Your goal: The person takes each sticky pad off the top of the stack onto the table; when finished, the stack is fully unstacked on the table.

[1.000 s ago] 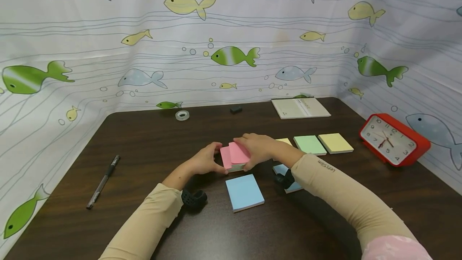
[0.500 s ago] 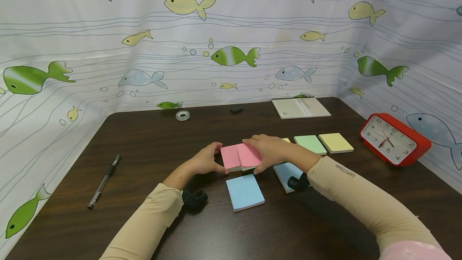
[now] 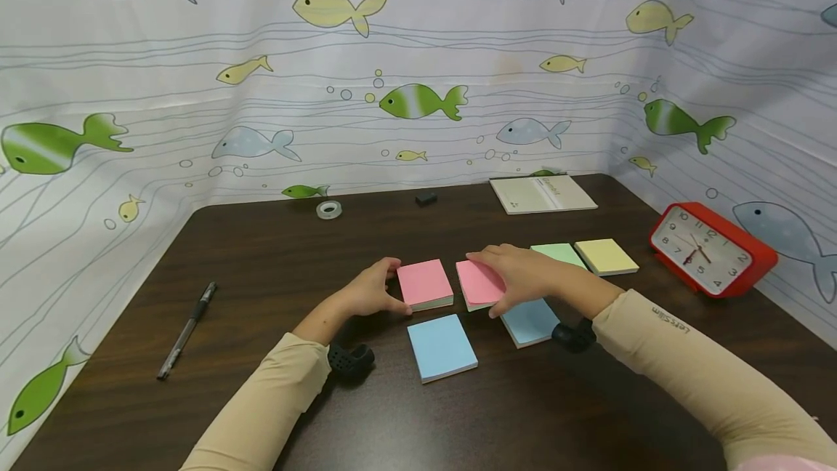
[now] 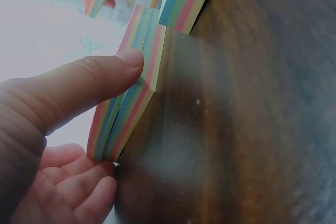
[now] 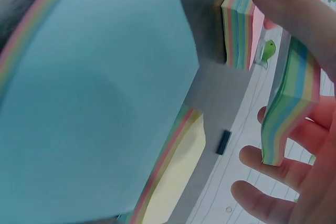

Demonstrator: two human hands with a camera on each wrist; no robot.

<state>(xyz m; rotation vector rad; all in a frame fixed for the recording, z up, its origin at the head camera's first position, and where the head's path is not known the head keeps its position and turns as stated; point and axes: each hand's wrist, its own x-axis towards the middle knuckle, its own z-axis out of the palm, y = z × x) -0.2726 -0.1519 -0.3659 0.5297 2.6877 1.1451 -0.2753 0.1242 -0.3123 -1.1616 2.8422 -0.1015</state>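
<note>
My left hand [image 3: 369, 289] holds a pink-topped stack of sticky note pads [image 3: 423, 283] at its left side, on the table. In the left wrist view, the thumb lies along the striped edges of two stacked pads [image 4: 118, 124], with the fingers at the far corner. To the right, my right hand [image 3: 523, 275] pinches another pink-topped sticky note pad [image 3: 479, 283] between thumb and fingers. The right wrist view shows this pad [image 5: 294, 93] raised off the table. A blue-topped pad [image 3: 442, 347] lies in front of the stack, another blue pad [image 3: 531, 322] under the right wrist.
Green [image 3: 558, 251] and yellow [image 3: 606, 256] pads lie behind the right forearm. A red alarm clock [image 3: 713, 249] stands at the right. Along the back are a tape roll [image 3: 329, 209], a small dark block [image 3: 426, 198] and a notebook [image 3: 543, 193]. A pen [image 3: 186, 331] lies left.
The right hand has drawn its pink-topped pad off the top of the stack and carried it right, opening a gap between them. The left hand has stayed at the stack.
</note>
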